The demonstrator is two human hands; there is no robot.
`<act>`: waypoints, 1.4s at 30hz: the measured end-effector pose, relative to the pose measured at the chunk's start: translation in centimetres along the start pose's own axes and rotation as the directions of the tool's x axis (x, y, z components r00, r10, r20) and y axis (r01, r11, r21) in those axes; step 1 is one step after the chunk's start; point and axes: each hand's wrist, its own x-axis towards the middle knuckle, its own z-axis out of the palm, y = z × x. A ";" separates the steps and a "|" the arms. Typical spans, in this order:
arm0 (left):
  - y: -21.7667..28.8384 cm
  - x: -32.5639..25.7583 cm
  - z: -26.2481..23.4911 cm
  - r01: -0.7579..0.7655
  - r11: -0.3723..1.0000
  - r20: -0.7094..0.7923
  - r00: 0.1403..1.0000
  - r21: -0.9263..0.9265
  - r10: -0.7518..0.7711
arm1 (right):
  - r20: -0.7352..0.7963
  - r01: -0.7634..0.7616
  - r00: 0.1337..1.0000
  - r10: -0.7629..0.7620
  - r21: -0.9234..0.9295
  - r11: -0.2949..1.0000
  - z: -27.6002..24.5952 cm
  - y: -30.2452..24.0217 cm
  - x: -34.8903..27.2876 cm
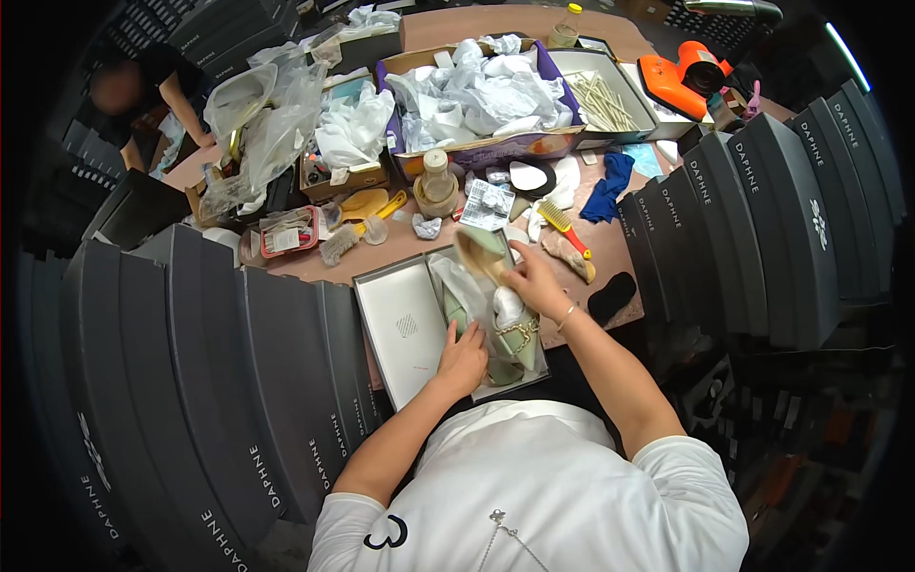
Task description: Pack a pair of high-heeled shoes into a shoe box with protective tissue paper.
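Observation:
In front of me an open shoe box (400, 329) holds pale green shoes with thin white wrapping. The nearer shoe (522, 351) has a gold chain across its pointed toe and white stuffing (508, 305) inside. My right hand (536, 281) is closed on the blurred upper part of a green shoe (478, 250) with a beige inside, at the far side of the box. Whether these are one shoe or two I cannot make out. My left hand (462, 362) lies with fingers apart over the box, touching the wrapping beside another green shoe part (456, 310).
Stacks of dark shoe boxes rise at left (205, 381) and right (777, 229). Beyond lie a brush (357, 234), a glass jar (436, 186), a yellow-red brush (564, 227), a blue cloth (607, 189) and a carton of crumpled paper (477, 95). Another person (167, 91) works at far left.

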 end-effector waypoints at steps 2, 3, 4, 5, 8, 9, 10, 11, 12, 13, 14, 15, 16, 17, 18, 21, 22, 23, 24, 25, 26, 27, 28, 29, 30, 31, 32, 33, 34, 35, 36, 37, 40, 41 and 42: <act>-1.2 0.7 -1.4 0.136 0.829 0.001 0.987 -0.543 -0.162 | 0.103 -0.153 0.987 0.122 0.385 0.910 -2.4 -1.1 -0.3; -2.0 1.0 -2.2 0.176 0.631 0.037 0.973 -0.756 -0.227 | 0.144 -0.158 0.984 0.101 0.468 0.870 -3.5 -1.6 -0.4; -3.1 0.7 -3.0 0.146 0.338 -0.015 0.902 -0.930 -0.432 | 0.205 -0.114 0.978 0.028 0.424 0.898 -4.5 -2.8 -0.4; -4.4 -0.2 -3.8 0.039 0.017 0.021 0.783 -0.999 -0.622 | 0.275 -0.074 0.961 -0.037 0.383 0.921 -5.2 -4.3 -0.7; -7.7 -1.1 -7.8 -0.146 -0.154 -0.033 0.823 -0.977 -0.567 | 0.588 0.121 0.787 -0.184 0.144 0.982 -5.8 -8.5 -1.5; -7.7 -0.9 -8.8 -0.064 -0.189 0.029 0.890 -0.980 -0.455 | 0.704 0.231 0.672 -0.231 0.098 0.968 -5.2 -10.1 -1.6; -7.7 -1.2 -9.5 0.015 -0.207 0.088 0.933 -0.978 -0.349 | 0.786 0.331 0.568 -0.244 0.054 0.942 -3.8 -11.2 -1.5; -6.7 -1.2 -8.9 0.177 -0.235 0.222 0.959 -0.956 -0.177 | 0.861 0.435 0.448 -0.239 0.024 0.900 -2.1 -12.2 -1.6; -6.7 -1.2 -4.7 0.269 -0.364 0.286 0.958 -0.892 0.008 | 0.903 0.535 0.361 -0.232 0.004 0.845 -0.5 -13.3 -1.9; -3.9 -1.6 -6.0 0.364 -0.364 0.414 0.908 -0.857 -0.067 | 0.934 0.622 0.286 -0.215 -0.010 0.783 0.6 -14.0 -2.3; -3.0 -2.6 -5.1 0.300 -0.490 0.353 0.935 -0.818 -0.017 | 0.937 0.627 0.322 -0.131 -0.107 0.772 1.1 -15.4 -2.8; -2.1 -3.2 -4.3 0.257 -0.609 0.288 0.956 -0.751 0.049 | 0.880 0.691 0.401 -0.254 -0.108 0.715 1.2 -15.2 -3.1; -1.1 -3.9 -3.4 0.229 -0.715 0.220 0.970 -0.661 0.107 | 0.806 0.746 0.456 -0.377 -0.116 0.656 1.1 -14.5 -3.6; -0.3 -4.6 -3.9 0.227 -0.823 0.123 0.974 -0.521 0.191 | 0.721 0.791 0.491 -0.490 -0.133 0.598 0.9 -13.8 -4.3; -0.2 -5.0 -3.4 0.209 -0.774 0.141 0.978 -0.598 0.156 | 0.603 0.777 0.558 -0.570 -0.137 0.615 0.5 -13.4 -5.0; -0.4 -5.6 -2.3 0.132 -0.688 0.127 0.990 -0.714 0.058 | 0.243 0.646 0.760 -0.603 -0.177 0.743 -1.4 -12.9 -7.5; -0.6 -5.7 -2.5 0.131 -0.713 0.123 0.990 -0.688 0.064 | 0.302 0.655 0.752 -0.586 -0.245 0.715 -1.9 -12.4 -7.7; -0.8 -5.8 -2.6 0.132 -0.738 0.119 0.990 -0.662 0.070 | 0.358 0.663 0.745 -0.563 -0.309 0.681 -2.2 -11.8 -7.8; -1.0 -5.6 -2.5 0.142 -0.715 0.118 0.990 -0.684 0.084 | 0.412 0.671 0.738 -0.535 -0.371 0.642 -2.2 -11.1 -7.9; -0.9 -5.6 -2.9 0.154 -0.682 0.159 0.986 -0.715 0.056 | 0.447 0.684 0.727 -0.521 -0.408 0.605 -1.7 -10.5 -8.1; -0.7 -5.5 -3.6 0.167 -0.646 0.198 0.980 -0.745 0.024 | 0.482 0.698 0.715 -0.507 -0.442 0.564 -0.9 -9.8 -8.0; -0.6 -5.3 -3.9 0.181 -0.608 0.234 0.972 -0.773 -0.009 | 0.515 0.710 0.704 -0.490 -0.474 0.522 -0.2 -9.0 -7.9; -0.5 -5.3 -3.8 0.168 -0.643 0.235 0.972 -0.747 -0.019 | 0.531 0.724 0.690 -0.492 -0.492 0.484 0.3 -8.5 -7.6; -0.3 -5.4 -3.5 0.155 -0.677 0.237 0.971 -0.720 -0.030 | 0.535 0.719 0.695 -0.480 -0.520 0.461 0.4 -8.1 -7.8; -0.1 -5.5 -3.1 0.140 -0.709 0.238 0.970 -0.691 -0.040 | 0.539 0.713 0.700 -0.468 -0.548 0.437 0.4 -7.9 -8.1; 0.1 -5.5 -2.7 0.156 -0.687 0.245 0.969 -0.710 -0.033 | 0.545 0.707 0.707 -0.451 -0.576 0.412 0.3 -7.7 -8.4; 0.4 -5.5 -2.3 0.170 -0.664 0.251 0.968 -0.728 -0.027 | 0.518 0.664 0.745 -0.421 -0.511 0.546 0.1 -7.4 -8.3; 0.6 -5.5 -2.1 0.183 -0.642 0.256 0.966 -0.744 -0.021 | 0.495 0.605 0.779 -0.384 -0.435 0.667 -0.2 -7.2 -8.2; 1.0 -5.5 -2.2 0.161 -0.635 0.248 0.967 -0.756 -0.050 | 0.487 0.533 0.806 -0.338 -0.347 0.771 -0.4 -7.0 -8.1; 1.2 -5.3 -2.3 0.150 -0.629 0.245 0.967 -0.763 -0.065 | 0.439 0.493 0.838 -0.323 -0.358 0.793 -0.6 -7.1 -8.2; 1.3 -5.0 -2.7 0.139 -0.623 0.241 0.967 -0.769 -0.081 | 0.392 0.452 0.868 -0.306 -0.367 0.813 -0.7 -7.4 -8.3; 1.3 -4.8 -3.3 0.124 -0.613 0.233 0.967 -0.780 -0.101 | 0.342 0.416 0.892 -0.295 -0.371 0.830 -0.7 -7.7 -8.1; 2.5 -4.5 -3.1 0.053 -0.593 0.209 0.958 -0.803 -0.198 | 0.266 0.394 0.917 -0.297 -0.486 0.780 1.2 -7.7 -8.7; 2.8 -4.6 -2.5 0.028 -0.575 0.196 0.953 -0.818 -0.233 | 0.254 0.391 0.920 -0.299 -0.524 0.757 1.5 -7.9 -8.7; 3.0 -4.8 -1.7 0.019 -0.556 0.188 0.950 -0.831 -0.249 | 0.288 0.358 0.930 -0.229 -0.564 0.744 1.4 -8.3 -8.6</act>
